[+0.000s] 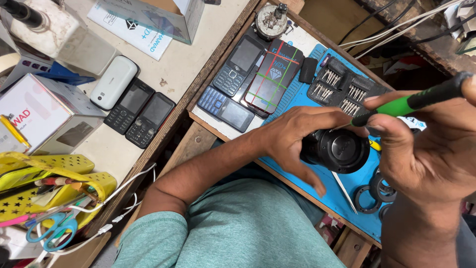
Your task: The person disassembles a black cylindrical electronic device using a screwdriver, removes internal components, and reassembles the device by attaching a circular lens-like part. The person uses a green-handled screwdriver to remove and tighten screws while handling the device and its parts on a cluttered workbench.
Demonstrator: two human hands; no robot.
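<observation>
My left hand (292,139) grips a round black lens-like part (342,149) over a blue work mat (317,186). My right hand (421,149) holds a green and black screwdriver (416,100), its tip pointing down at the top of the black part. Black rings (374,191) lie on the mat just right of the part. A thin white stick (343,191) lies below it.
A black bit set (342,84) sits at the mat's far edge. Several keypad phones (238,79) lie left of it, more phones (141,111) and boxes (39,114) on the white table. A yellow case with scissors (52,231) is at left. Cables (396,30) run top right.
</observation>
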